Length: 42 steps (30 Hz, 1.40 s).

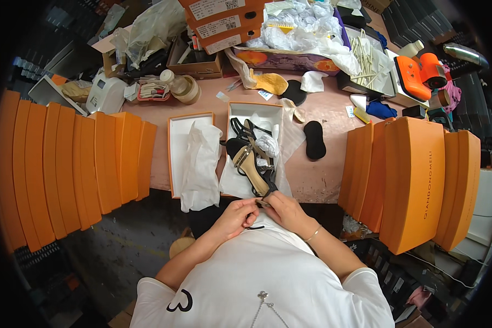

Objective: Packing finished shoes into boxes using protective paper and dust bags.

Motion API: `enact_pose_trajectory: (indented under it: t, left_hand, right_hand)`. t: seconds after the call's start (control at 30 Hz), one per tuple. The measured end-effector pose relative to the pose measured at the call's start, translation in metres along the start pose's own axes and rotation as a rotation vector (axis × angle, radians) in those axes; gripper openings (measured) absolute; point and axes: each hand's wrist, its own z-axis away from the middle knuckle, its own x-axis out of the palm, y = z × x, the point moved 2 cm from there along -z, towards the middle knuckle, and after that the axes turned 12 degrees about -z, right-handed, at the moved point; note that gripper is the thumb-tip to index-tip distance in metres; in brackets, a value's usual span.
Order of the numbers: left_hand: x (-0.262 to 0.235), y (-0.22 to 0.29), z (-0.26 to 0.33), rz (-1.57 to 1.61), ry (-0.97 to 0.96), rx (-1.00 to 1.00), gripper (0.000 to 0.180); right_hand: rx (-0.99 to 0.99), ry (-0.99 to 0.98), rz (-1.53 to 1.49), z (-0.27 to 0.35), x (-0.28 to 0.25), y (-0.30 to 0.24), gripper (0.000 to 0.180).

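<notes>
A black strappy sandal [248, 164] with a beige insole and shiny trim tilts over the near edge of an open shoe box [279, 112]. My right hand [285, 212] is closed round its heel end, close to my body. Beside it, my left hand [236, 217] pinches at the same end, its fingertips meeting those of the right; the exact part between them is hidden. Part of a thin black strap shows below the fingers. Inside the box lie another black sandal [240, 128], partly covered, and crumpled white paper [267, 145].
White tissue paper [201, 164] drapes over the box lid [176, 142] at left. Orange shoe boxes stand in rows at left [82, 169] and right [413, 180]. A black pad [314, 140], glass jar [186, 89] and orange tape dispenser [413, 78] lie beyond.
</notes>
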Motion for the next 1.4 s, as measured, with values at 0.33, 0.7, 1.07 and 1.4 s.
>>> enact_pose_trajectory:
  t: [0.33, 0.7, 1.07, 1.4]
  left_hand:
    - [0.000, 0.003, -0.002, -0.026, 0.062, -0.007, 0.033]
    - [-0.002, -0.002, -0.006, -0.049, 0.008, 0.006, 0.026]
    - [0.000, -0.002, -0.001, -0.020, -0.015, 0.050, 0.016]
    - [0.001, -0.001, 0.000, 0.006, -0.011, 0.047, 0.016]
  right_hand:
    - [-0.036, 0.001, -0.027, -0.010, -0.001, 0.002, 0.022]
    - [0.045, 0.079, -0.078, -0.015, 0.007, 0.005, 0.016]
    - [-0.016, 0.136, -0.175, -0.014, 0.007, -0.011, 0.017]
    - [-0.057, 0.068, -0.071, -0.013, 0.001, -0.008, 0.019]
